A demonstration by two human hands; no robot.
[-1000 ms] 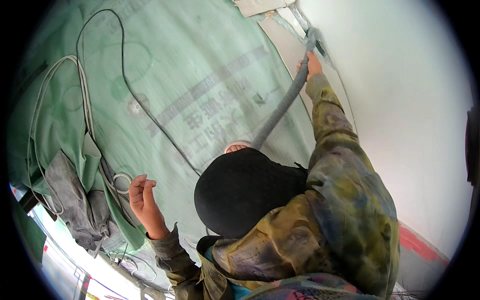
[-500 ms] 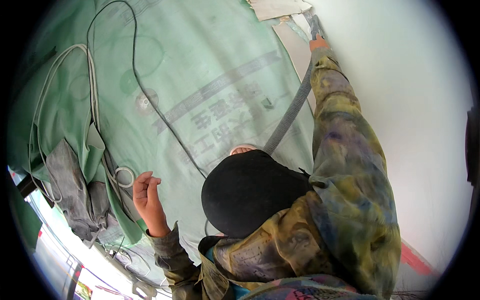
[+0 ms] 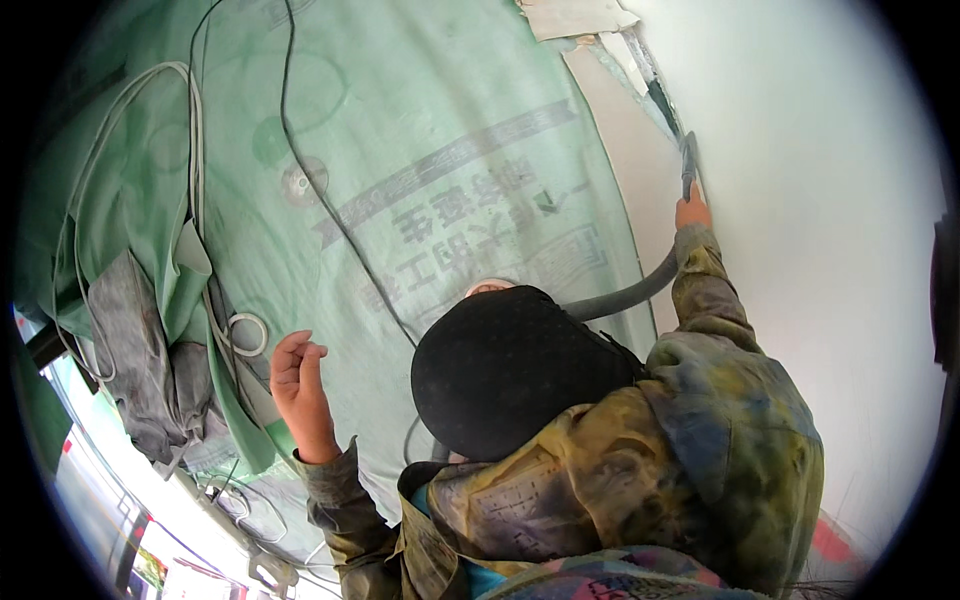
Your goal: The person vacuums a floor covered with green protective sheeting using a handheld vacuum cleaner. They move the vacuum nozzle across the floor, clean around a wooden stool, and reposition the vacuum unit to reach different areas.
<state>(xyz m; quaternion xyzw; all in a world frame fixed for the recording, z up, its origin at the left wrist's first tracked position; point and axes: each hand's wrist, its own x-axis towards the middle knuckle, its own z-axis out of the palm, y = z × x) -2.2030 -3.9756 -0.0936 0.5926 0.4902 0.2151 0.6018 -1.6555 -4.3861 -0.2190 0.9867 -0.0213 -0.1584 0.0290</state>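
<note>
My right hand [image 3: 693, 211], at the end of an outstretched arm, is closed round the grip end of a grey vacuum nozzle [image 3: 688, 160]. Its flat tip lies along the foot of the white wall [image 3: 820, 250], where the floor meets it. From there a ribbed grey vacuum hose [image 3: 640, 290] bends down behind my black-clad knee [image 3: 520, 375]. My left hand [image 3: 303, 400] is raised in front of my left side, holding nothing; its fingers are loosely curled and the thumb stands apart.
Green protective sheeting [image 3: 390, 130] with grey print covers the floor. A black cable [image 3: 345, 235] runs across it, over a round metal disc [image 3: 304, 181]. At left lie a pale looped cable [image 3: 110, 130], grey cloth [image 3: 130, 330] and a white ring [image 3: 247, 335]. Pale board strips [image 3: 625, 140] edge the wall.
My right hand has drawn the nozzle back toward me along the wall's foot, and the hose now bows out more. The left hand has hardly moved. The view has shifted slightly.
</note>
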